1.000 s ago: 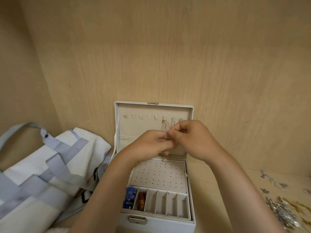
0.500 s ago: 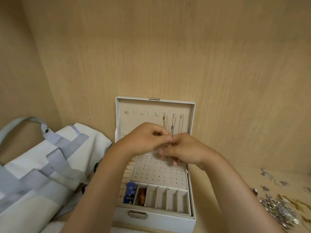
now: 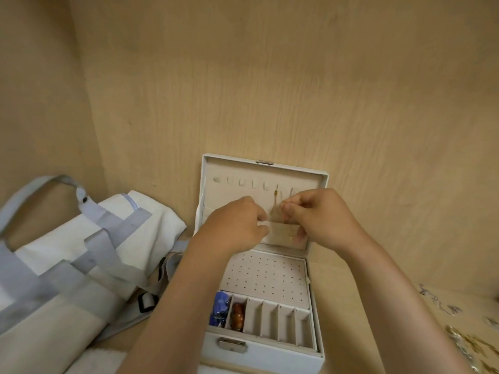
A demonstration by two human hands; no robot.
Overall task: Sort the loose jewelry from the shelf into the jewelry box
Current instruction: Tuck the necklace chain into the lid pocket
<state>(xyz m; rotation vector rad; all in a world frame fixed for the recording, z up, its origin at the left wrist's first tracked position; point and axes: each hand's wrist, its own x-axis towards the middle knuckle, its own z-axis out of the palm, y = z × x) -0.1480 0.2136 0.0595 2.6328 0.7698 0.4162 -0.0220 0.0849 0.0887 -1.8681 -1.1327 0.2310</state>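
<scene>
The right hand (image 3: pixel 321 220) pinches a gold chain (image 3: pixel 276 195) hung in the open jewelry box (image 3: pixel 270 359) lid; the left hand (image 3: pixel 237 228) is curled alongside, grip not discernible.

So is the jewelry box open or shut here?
Open: the jewelry box has its lid standing up, with the inner tray showing.

Pale wooden shelf (image 3: pixel 270 76) showing matt grain, white square jewelry box (image 3: pixel 270 359) looking smooth outside, lining (image 3: pixel 264 273) showing soft matt beige fabric, metal clasp (image 3: pixel 232 345) gleaming, thin gold metal chain (image 3: pixel 276 194) glinting, glossy amber bead (image 3: pixel 237 317) shining, white-and-grey cloth bag (image 3: pixel 67 252) looking matt.
</scene>
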